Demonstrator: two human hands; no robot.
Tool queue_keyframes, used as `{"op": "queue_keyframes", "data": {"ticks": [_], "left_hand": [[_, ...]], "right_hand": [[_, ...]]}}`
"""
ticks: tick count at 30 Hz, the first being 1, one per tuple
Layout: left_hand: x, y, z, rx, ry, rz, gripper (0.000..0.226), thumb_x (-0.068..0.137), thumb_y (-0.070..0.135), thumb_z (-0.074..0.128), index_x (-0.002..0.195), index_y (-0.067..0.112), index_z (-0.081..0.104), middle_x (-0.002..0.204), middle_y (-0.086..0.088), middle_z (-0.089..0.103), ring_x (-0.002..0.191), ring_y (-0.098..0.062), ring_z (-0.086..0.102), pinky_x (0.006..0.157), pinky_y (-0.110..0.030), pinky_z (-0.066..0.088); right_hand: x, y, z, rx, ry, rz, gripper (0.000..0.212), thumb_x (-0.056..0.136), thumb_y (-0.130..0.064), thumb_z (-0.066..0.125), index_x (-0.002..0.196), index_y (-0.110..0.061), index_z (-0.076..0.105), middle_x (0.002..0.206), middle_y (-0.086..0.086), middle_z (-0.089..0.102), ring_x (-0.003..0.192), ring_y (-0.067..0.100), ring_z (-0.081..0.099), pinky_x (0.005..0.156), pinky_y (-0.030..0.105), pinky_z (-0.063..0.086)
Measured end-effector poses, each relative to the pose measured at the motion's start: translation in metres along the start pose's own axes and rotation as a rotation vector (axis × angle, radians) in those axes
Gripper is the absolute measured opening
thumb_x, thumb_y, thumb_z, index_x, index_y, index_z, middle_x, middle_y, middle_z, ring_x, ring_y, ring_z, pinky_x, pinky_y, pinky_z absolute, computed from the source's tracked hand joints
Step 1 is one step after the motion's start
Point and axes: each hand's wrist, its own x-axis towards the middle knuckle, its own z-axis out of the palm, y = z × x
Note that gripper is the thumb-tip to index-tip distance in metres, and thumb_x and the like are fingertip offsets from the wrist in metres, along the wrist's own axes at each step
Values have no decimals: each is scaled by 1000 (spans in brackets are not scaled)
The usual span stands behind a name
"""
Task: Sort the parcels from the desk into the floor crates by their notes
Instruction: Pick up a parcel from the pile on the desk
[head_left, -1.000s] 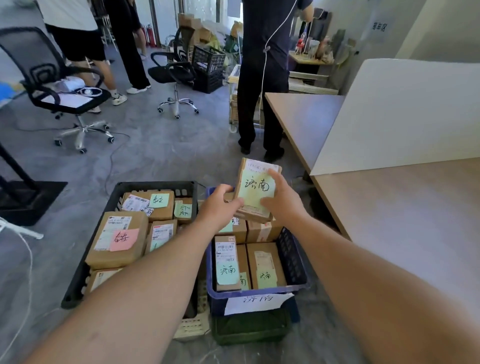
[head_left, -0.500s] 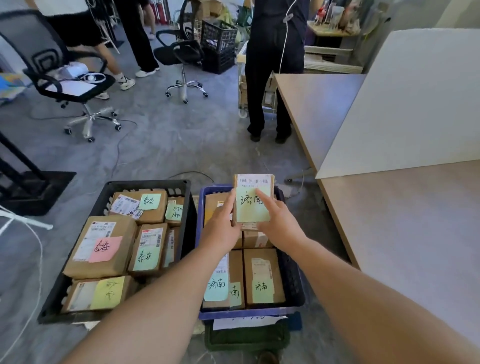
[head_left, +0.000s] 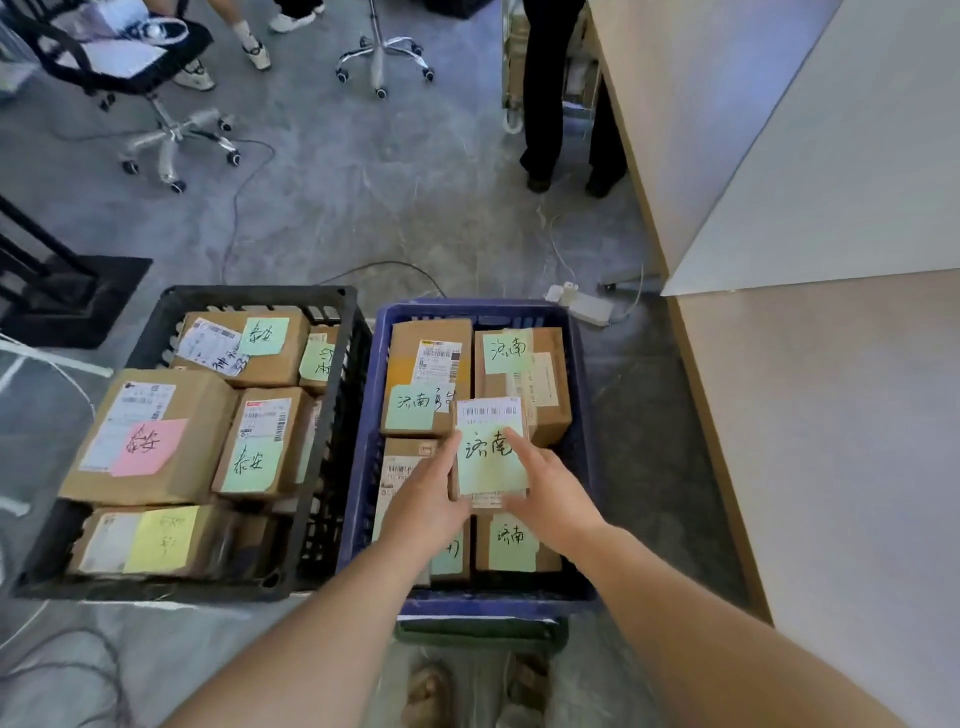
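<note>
The parcel (head_left: 487, 500) in hand carries a green note (head_left: 488, 467) reading 济南, below a barcode label (head_left: 488, 411). Notes (head_left: 506, 351) in the blue crate (head_left: 478, 312) read 济南. In the black crate (head_left: 260, 293), a pink note (head_left: 143, 447) and a mint note (head_left: 252, 465) read 泰安.

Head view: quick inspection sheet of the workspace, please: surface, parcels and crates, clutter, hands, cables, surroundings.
Surface: desk at right, pale wood top, white board standing on it.
Job's things: held parcel with green note, over the blue crate of green-noted parcels; black crate beside it, also filled with parcels.
Clutter: dark green object under the blue crate's near edge.
Grippers: left hand and right hand both grip the held parcel by its sides.
Cables: black cable on the floor behind the crates; white power strip by the desk.
Surroundings: office chair, standing person's legs.
</note>
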Motion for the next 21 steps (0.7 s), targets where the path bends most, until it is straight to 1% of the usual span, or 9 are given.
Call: {"op": "queue_keyframes", "data": {"ticks": [3,7,9,11,13,15,18,20,21], "left_hand": [[9,-20,17,65,-31,-25,82,94,17,59,153,39,7,147,3,37,119,-17,51,93,-36,50],[22,-45,34,186,-51,-18,82,94,19,58,154,35,5,148,1,33,119,-16,51,89,-32,50],[31,-55,41,251,-44,4,81,94,22,58,155,32,6,145,1,37,122,-16,47,90,-31,49],[41,-63,48,320,-45,17,80,94,25,58,155,30,6,143,0,40,124,-17,43,94,-32,46],[50,-72,53,400,-54,31,78,95,30,56,155,28,5,143,0,40,125,-18,41,100,-33,41],[60,-81,56,483,-52,50,76,96,33,54,155,25,6,146,1,38,129,-19,38,105,-34,35],[73,-92,57,520,-29,71,72,97,29,52,155,23,10,149,2,34,132,-18,35,109,-35,31],[79,-96,58,512,-17,89,67,97,21,51,154,22,16,143,1,35,128,-18,36,106,-32,32],[81,-98,58,502,-12,90,64,97,19,50,153,22,20,139,1,36,125,-18,37,104,-30,32]], "right_hand": [[12,19,23,-6,-31,24,81,93,-14,59,154,-37,11,150,1,33,122,16,50,88,24,51],[26,38,55,-22,-47,48,80,94,-13,59,153,-37,11,158,3,24,134,19,42,99,26,45],[35,47,67,-9,-54,70,80,94,-12,58,153,-38,11,157,2,24,131,18,44,96,26,48],[45,54,76,0,-61,93,80,94,-12,58,153,-38,11,155,0,27,129,17,46,96,26,48],[56,59,84,2,-63,114,81,93,-12,58,153,-40,11,154,0,28,130,16,43,100,29,47],[66,59,91,-6,-71,120,82,93,-10,58,153,-38,11,154,-1,28,132,16,41,100,27,45],[82,61,99,-24,-86,123,81,94,-7,56,154,-35,10,154,0,30,132,15,40,98,20,39],[91,63,104,-49,-93,134,80,95,-7,55,155,-34,9,154,-1,28,131,14,41,94,18,39],[94,63,106,-59,-97,143,80,95,-7,55,155,-33,8,155,0,27,131,14,41,95,19,39]]}}
